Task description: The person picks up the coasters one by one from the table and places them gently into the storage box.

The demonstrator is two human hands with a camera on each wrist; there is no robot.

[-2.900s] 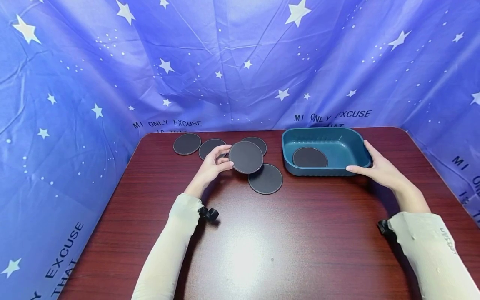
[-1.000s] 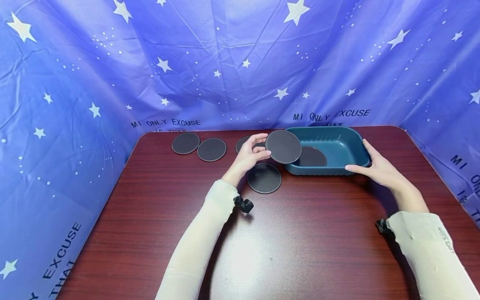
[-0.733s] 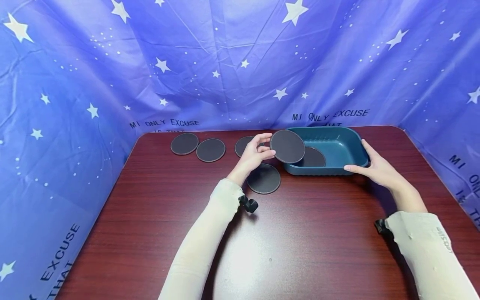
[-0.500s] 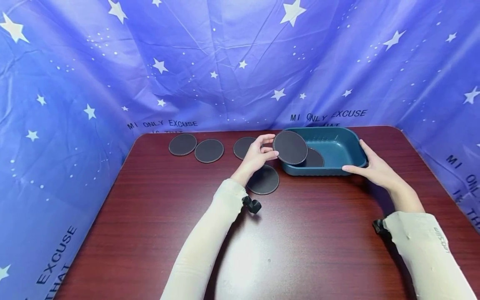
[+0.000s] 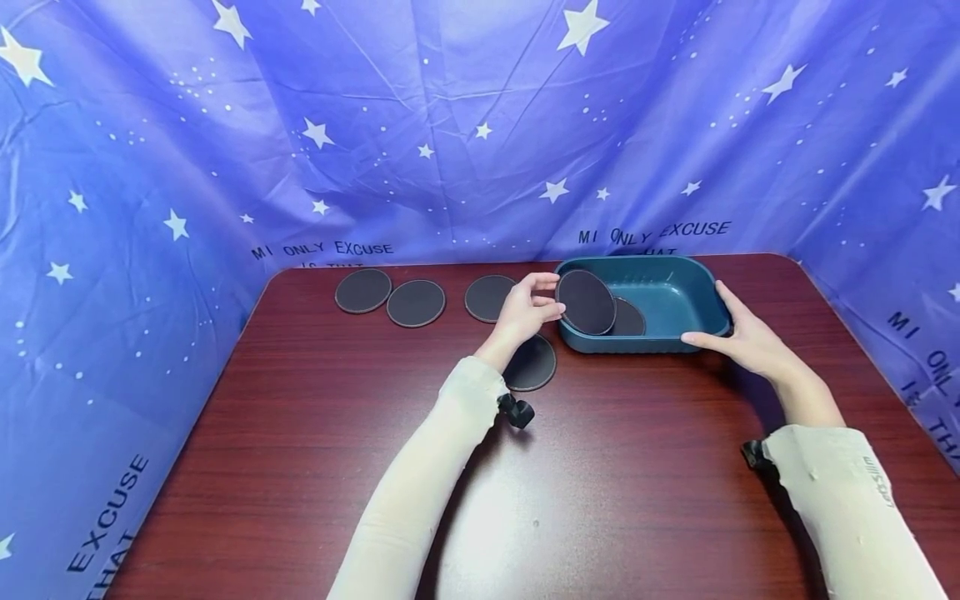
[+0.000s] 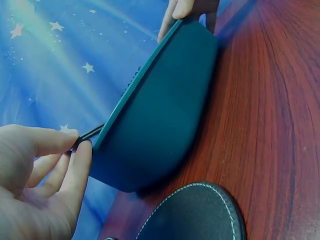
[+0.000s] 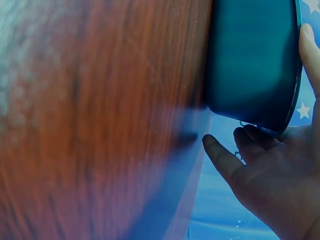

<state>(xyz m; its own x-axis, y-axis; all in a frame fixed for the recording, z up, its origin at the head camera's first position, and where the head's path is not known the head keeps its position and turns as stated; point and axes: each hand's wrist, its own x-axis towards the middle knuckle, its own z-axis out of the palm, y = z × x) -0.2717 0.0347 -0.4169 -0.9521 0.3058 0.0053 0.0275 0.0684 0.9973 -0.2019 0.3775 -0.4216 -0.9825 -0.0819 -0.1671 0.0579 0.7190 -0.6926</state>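
Observation:
My left hand [image 5: 521, 313] pinches a round black coaster [image 5: 587, 302] by its left edge, thumb against fingers. That coaster is tilted at the left end of a teal rectangular container [image 5: 645, 344], overlapping the inside. In the left wrist view the coaster's edge [image 6: 90, 133] shows between thumb and fingers, right at the container's rim. A second coaster [image 5: 630, 317] lies inside on the container floor, partly hidden. At the other end, my right hand [image 5: 753, 340] holds the container's right front corner, thumb on the front rim; the right wrist view shows fingers [image 7: 250, 142] by the end wall.
One coaster [image 5: 536, 365] lies under my left wrist, partly covered. Further back are a coaster [image 5: 487, 298] behind the left hand and two more, a coaster [image 5: 416, 303] and a coaster [image 5: 363, 291], at the left. A starry blue curtain [image 5: 450, 200] hangs behind the table [image 5: 600, 467].
My left hand has carried its coaster rightward from over the table to the container's left end and tipped and lowered it there. The right hand keeps its hold on the container.

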